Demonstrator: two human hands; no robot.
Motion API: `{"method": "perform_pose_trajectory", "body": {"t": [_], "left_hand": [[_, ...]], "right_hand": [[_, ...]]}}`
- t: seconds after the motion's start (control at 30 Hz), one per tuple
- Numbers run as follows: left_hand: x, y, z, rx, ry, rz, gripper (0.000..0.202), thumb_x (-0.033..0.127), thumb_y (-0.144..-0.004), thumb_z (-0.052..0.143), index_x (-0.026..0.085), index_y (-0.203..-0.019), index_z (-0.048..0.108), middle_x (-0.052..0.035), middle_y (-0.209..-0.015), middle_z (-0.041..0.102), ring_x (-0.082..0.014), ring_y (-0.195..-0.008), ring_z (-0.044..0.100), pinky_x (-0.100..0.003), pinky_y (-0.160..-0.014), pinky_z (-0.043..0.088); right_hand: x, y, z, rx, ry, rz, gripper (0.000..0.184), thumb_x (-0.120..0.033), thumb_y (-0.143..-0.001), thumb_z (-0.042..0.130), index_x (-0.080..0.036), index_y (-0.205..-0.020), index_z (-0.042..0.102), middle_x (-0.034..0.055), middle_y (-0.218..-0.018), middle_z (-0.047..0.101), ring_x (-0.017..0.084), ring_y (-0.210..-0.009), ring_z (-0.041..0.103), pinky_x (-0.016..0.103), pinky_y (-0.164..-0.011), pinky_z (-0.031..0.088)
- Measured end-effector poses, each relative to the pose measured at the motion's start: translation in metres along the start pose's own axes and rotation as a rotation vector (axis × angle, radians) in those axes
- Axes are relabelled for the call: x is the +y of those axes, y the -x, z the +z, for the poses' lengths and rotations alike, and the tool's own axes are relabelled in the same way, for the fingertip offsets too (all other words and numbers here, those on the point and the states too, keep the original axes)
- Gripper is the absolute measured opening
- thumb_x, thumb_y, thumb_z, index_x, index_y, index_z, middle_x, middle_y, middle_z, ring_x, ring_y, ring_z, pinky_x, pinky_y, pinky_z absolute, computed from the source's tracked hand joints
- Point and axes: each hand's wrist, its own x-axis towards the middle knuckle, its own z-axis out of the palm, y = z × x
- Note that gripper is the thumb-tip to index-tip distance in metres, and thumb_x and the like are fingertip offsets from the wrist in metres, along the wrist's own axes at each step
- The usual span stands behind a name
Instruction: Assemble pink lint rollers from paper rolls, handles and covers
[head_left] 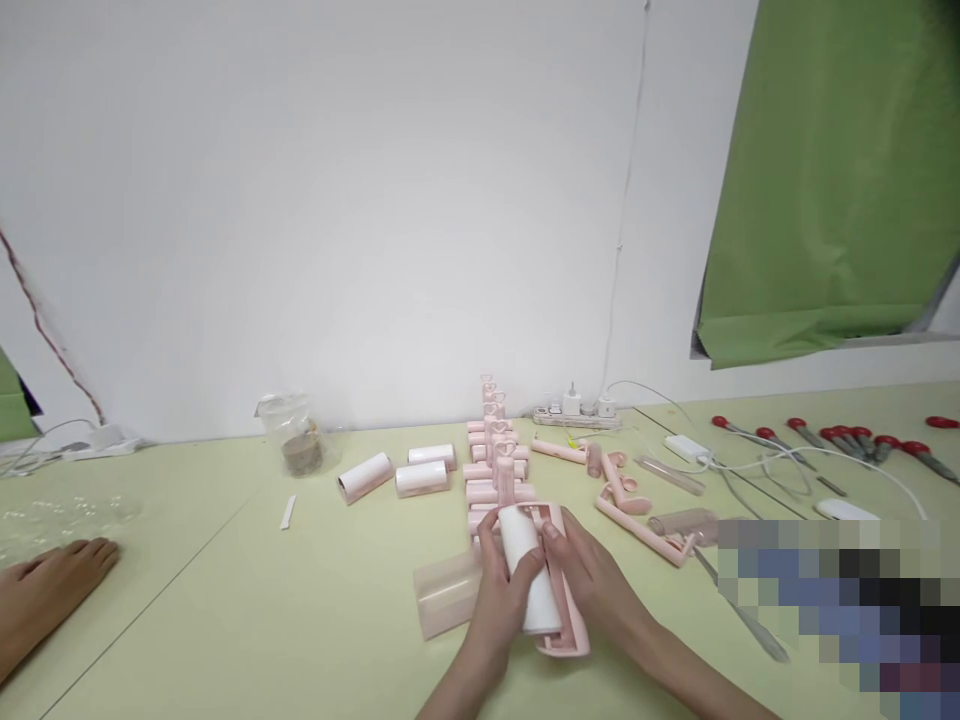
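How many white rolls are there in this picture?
4: held roll in the left hand; on the table, a left roll nearest the plastic bag, then a front roll and a rear roll further right. More may be hidden.

This looks like a small assembly workshop, with matching pink roller parts [501,493] lined up near red-handled tools [887,443].

No legible text, label, brand, number or sign is appearing on any surface in view.
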Motion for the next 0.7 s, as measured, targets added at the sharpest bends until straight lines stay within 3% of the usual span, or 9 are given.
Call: {"method": "perform_pose_trajectory", "body": {"t": [0.2,0.27,0.33,0.4,0.53,0.7], "left_hand": [[-0.002,0.001,0.004,0.094,0.01,0.042,0.064,0.041,-0.069,0.058,0.022,-0.118,0.02,-0.0116,-0.112,0.046,-0.022,-0.092,0.054,-0.029,-0.073,0.044],[-0.001,0.002,0.006,0.089,0.037,0.057,0.07,0.041,-0.065,0.062,0.023,-0.118,0.019,-0.0104,-0.109,0.048,-0.0218,-0.09,0.054,-0.029,-0.072,0.045],[0.001,0.003,0.005,0.036,0.054,0.049,0.078,0.04,-0.061,0.067,0.024,-0.118,0.017,-0.0096,-0.107,0.049,-0.0215,-0.089,0.055,-0.029,-0.072,0.046],[0.006,0.003,0.001,-0.058,0.03,0.021,0.083,0.036,-0.057,0.071,0.024,-0.118,0.016,-0.0099,-0.108,0.048,-0.0213,-0.089,0.055,-0.029,-0.071,0.046],[0.023,0.002,-0.019,-0.208,-0.195,0.001,0.079,0.028,-0.057,0.07,0.023,-0.119,0.021,-0.0054,-0.097,0.051,-0.0179,-0.081,0.054,-0.027,-0.067,0.045],[0.033,0.006,-0.039,-0.293,-0.59,0.02,0.077,0.028,-0.057,0.068,0.026,-0.123,0.027,-0.0007,-0.084,0.053,-0.017,-0.068,0.053,-0.024,-0.057,0.041]], "right_hand": [[0.005,-0.002,0.002,0.014,0.112,-0.014,0.031,-0.043,-0.087,0.024,-0.022,-0.077,0.045,0.0041,-0.076,0.053,0.021,-0.072,0.052,0.034,-0.067,0.04],[0.005,-0.001,0.003,0.018,0.072,0.005,0.03,-0.043,-0.087,0.025,-0.022,-0.093,0.046,0.0052,-0.083,0.054,0.023,-0.077,0.053,0.035,-0.07,0.041],[0.004,0.0,0.004,0.004,-0.021,0.01,0.035,-0.042,-0.088,0.024,-0.023,-0.116,0.034,0.0057,-0.094,0.055,0.022,-0.082,0.055,0.035,-0.072,0.042],[0.0,0.001,0.003,-0.031,-0.087,-0.03,0.04,-0.04,-0.088,0.025,-0.025,-0.125,0.023,0.0058,-0.105,0.052,0.02,-0.086,0.055,0.033,-0.074,0.043],[-0.005,-0.006,-0.012,-0.117,-0.06,-0.147,0.031,-0.038,-0.087,0.031,-0.025,-0.114,0.04,0.0046,-0.107,0.052,0.019,-0.094,0.052,0.03,-0.079,0.042],[-0.003,-0.016,-0.041,-0.438,0.025,-0.202,0.023,-0.033,-0.083,0.04,-0.024,-0.099,0.054,0.0016,-0.087,0.061,0.017,-0.077,0.056,0.027,-0.066,0.043]]}}
